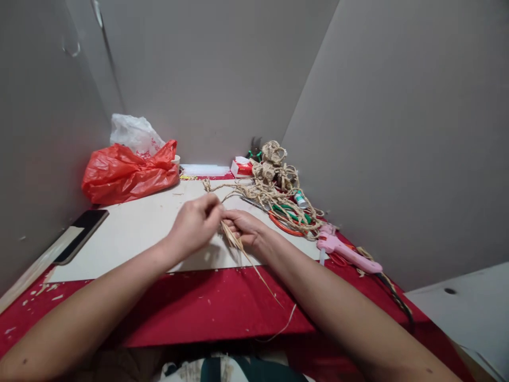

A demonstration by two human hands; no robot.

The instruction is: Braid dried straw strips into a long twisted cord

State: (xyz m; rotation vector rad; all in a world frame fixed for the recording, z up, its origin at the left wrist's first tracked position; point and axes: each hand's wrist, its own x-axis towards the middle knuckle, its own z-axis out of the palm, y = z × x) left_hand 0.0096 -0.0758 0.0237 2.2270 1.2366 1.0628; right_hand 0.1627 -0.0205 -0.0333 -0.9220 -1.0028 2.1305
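Over the front part of the white board (135, 233), my two hands meet close together. My right hand (247, 228) is closed around a bundle of dry, pale-brown plant-fibre strands (231, 236); their loose ends hang down toward the front edge. Fingers and thumb of my left hand (196, 222) are pinched together at the top of the same bundle, and the exact grip is hidden. A braided fibre cord (228, 187) runs behind my hands toward a tangled heap of braided cord (274, 193).
Back left are a red plastic bag (129, 175) and a white bag (135, 132). A phone (81, 236) lies at left. On the right are orange-handled scissors (286, 225), a glue stick (300, 199) and a pink glue gun (350, 254). A small red-and-white box (242, 167) stands behind, near grey walls.
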